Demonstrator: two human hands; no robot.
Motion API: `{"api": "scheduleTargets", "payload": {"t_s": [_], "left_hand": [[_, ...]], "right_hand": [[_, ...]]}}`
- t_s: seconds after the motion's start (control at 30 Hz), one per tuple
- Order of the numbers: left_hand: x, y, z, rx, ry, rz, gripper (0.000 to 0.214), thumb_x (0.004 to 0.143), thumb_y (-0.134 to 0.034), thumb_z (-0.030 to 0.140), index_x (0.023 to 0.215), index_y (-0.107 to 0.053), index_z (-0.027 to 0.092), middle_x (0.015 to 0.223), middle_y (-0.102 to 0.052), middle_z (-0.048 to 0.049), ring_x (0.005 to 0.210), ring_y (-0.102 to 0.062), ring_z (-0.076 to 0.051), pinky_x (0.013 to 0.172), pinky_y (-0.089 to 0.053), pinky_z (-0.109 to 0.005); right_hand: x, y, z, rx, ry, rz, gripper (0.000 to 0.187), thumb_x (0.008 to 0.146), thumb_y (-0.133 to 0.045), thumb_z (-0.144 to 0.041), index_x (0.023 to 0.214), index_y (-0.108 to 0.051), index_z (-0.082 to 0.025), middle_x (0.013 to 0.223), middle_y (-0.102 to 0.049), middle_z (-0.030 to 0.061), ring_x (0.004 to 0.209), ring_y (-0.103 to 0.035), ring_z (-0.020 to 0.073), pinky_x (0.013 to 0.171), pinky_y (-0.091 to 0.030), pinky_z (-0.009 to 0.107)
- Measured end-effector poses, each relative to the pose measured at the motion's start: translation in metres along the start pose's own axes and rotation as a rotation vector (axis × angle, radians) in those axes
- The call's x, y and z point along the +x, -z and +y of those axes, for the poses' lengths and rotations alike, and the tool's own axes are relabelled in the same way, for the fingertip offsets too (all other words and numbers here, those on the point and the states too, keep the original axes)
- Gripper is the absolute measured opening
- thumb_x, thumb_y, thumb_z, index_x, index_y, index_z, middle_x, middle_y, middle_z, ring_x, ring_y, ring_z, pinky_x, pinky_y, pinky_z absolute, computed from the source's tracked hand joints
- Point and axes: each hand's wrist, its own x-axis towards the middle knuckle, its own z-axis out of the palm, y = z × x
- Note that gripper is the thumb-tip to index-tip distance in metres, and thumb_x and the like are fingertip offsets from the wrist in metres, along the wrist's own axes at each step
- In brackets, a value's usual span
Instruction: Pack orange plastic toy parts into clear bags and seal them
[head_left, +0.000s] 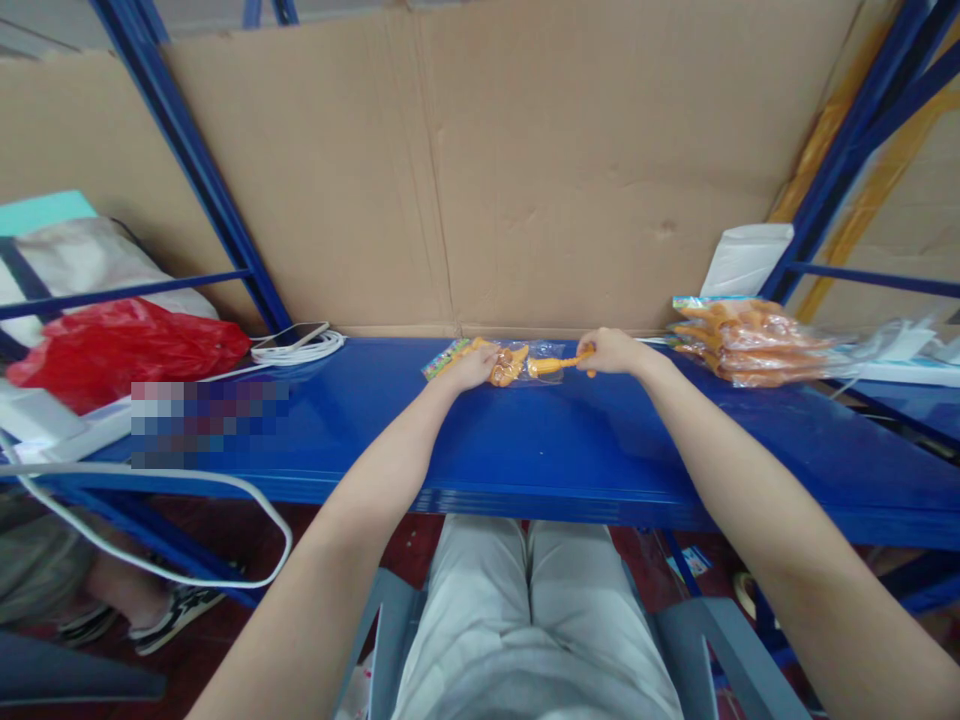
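A clear plastic packet of orange toys (525, 362) lies on the blue metal shelf (540, 450) close to the cardboard back wall. My left hand (474, 367) is closed on the packet's left end, by its coloured header card. At the packet's right end, my right hand (611, 352) pinches an orange piece. Both arms reach forward over the shelf.
A stack of similar orange packets (750, 340) lies to the right, with a white bag (746, 258) behind it. On the left sit a phone with a coiled white cable (300, 345) and a red plastic bag (124, 350). Another person's legs and shoes (150, 615) show at lower left.
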Motion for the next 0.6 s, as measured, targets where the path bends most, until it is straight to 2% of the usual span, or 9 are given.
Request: {"api": "scheduleTargets", "payload": {"t_s": [0.13, 0.23, 0.33, 0.43, 0.6], "left_hand": [[0.001, -0.004, 0.01, 0.023, -0.039, -0.024, 0.046, 0.093, -0.031, 0.023, 0.132, -0.053, 0.013, 0.143, -0.049, -0.0091, 0.135, -0.041, -0.017, 0.115, -0.024, -0.03], [0.001, -0.005, 0.015, 0.04, -0.018, 0.02, 0.047, 0.091, -0.033, 0.02, 0.133, -0.053, 0.013, 0.142, -0.05, -0.0092, 0.134, -0.043, -0.018, 0.114, -0.026, -0.03], [0.001, -0.004, 0.015, 0.029, 0.122, 0.11, 0.048, 0.087, -0.036, 0.015, 0.131, -0.055, 0.014, 0.136, -0.057, -0.009, 0.127, -0.05, -0.019, 0.108, -0.035, -0.028], [0.0, -0.001, 0.01, -0.003, 0.284, 0.166, 0.049, 0.083, -0.039, 0.011, 0.127, -0.057, 0.016, 0.127, -0.063, -0.0093, 0.121, -0.057, -0.022, 0.102, -0.042, -0.031], [0.002, 0.002, 0.0, -0.035, 0.391, 0.202, 0.044, 0.084, -0.04, 0.012, 0.123, -0.059, 0.015, 0.124, -0.065, -0.0114, 0.12, -0.057, -0.023, 0.097, -0.045, -0.031]], "right_hand": [[0.002, -0.003, -0.002, 0.042, 0.012, 0.004, 0.014, 0.069, -0.065, -0.022, 0.079, -0.074, -0.021, 0.081, -0.073, 0.0021, 0.075, -0.064, 0.0166, 0.059, -0.043, 0.021], [0.003, -0.004, 0.0, 0.044, -0.008, 0.019, 0.012, 0.068, -0.065, -0.023, 0.077, -0.073, -0.021, 0.08, -0.072, 0.0022, 0.075, -0.064, 0.0165, 0.059, -0.043, 0.021], [0.003, -0.004, 0.001, 0.081, -0.029, 0.025, 0.01, 0.068, -0.066, -0.024, 0.075, -0.072, -0.02, 0.075, -0.071, 0.0019, 0.072, -0.063, 0.0154, 0.058, -0.042, 0.02], [0.0, -0.003, 0.002, 0.227, -0.061, -0.019, 0.011, 0.07, -0.064, -0.023, 0.077, -0.071, -0.018, 0.066, -0.067, 0.0009, 0.059, -0.058, 0.0117, 0.053, -0.041, 0.02], [-0.002, -0.009, -0.002, 0.419, -0.085, -0.051, 0.01, 0.07, -0.063, -0.022, 0.076, -0.069, -0.016, 0.056, -0.061, -0.0014, 0.046, -0.047, 0.0079, 0.044, -0.036, 0.019]]}}
